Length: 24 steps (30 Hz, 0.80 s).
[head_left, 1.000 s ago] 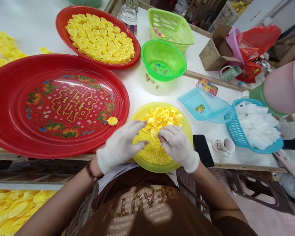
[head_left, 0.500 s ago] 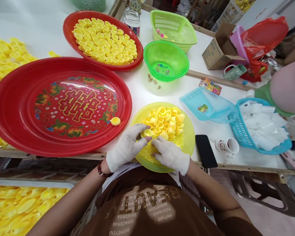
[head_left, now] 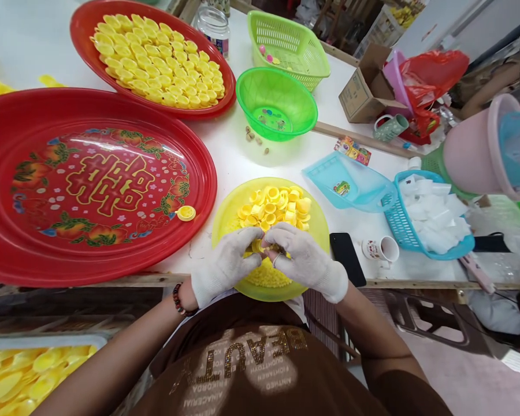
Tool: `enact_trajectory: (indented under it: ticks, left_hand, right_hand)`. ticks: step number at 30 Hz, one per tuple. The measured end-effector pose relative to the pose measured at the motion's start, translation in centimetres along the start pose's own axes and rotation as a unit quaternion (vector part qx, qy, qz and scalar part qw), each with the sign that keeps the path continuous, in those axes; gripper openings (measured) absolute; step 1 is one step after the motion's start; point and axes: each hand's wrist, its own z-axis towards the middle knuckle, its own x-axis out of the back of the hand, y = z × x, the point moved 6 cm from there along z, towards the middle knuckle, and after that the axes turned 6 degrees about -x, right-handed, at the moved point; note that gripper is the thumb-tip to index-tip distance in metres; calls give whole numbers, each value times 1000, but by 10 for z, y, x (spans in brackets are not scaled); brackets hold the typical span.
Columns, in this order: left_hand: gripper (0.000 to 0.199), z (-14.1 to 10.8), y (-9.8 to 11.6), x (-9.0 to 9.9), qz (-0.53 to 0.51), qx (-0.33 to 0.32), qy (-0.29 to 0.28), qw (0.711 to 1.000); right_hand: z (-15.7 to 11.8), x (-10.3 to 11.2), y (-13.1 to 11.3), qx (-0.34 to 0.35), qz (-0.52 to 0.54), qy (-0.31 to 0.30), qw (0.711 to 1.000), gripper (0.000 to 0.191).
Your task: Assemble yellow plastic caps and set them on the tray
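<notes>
Both my hands wear white gloves with bare fingertips and meet over a yellow bowl point(head_left: 323, 225). My left hand point(head_left: 225, 263) is closed on a small yellow plastic cup point(head_left: 255, 247), partly hidden by the fingers. Thumb and fingers of my right hand point(head_left: 307, 263) are pinched together beside that cup; whatever they grip is too small to make out. Several yellow plastic cups point(head_left: 271, 208) are heaped at the bowl's far side. Small yellow pieces point(head_left: 266, 274) fill its near side. One yellow cup-shaped piece point(head_left: 185, 213) lies on the large red tray point(head_left: 8, 150) to the left.
A red plate point(head_left: 84, 34) of yellow pieces stands behind the tray. Beyond the bowl are a green basin point(head_left: 294, 95) and a light green basket point(head_left: 316, 58). To the right lie a blue scoop point(head_left: 355, 185), a phone point(head_left: 346, 260), a mug point(head_left: 387, 249) and a blue basket point(head_left: 401, 214).
My hands have drawn together, and the right fingertips now meet the left ones at the cup. The view has swung right, so the surroundings appear farther left.
</notes>
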Motion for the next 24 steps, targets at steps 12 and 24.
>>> enact_trajectory:
  ticks: [12,24]
  left_hand:
    - [33,-8,-12,11,-78,39,35,996]
    - [26,-7,-1,2,27,-53,20,998]
  right_hand:
    - [-30,-52,39,-141,-169,-177,959,24]
    - [-16,-2,11,-25,-52,-11,998,9]
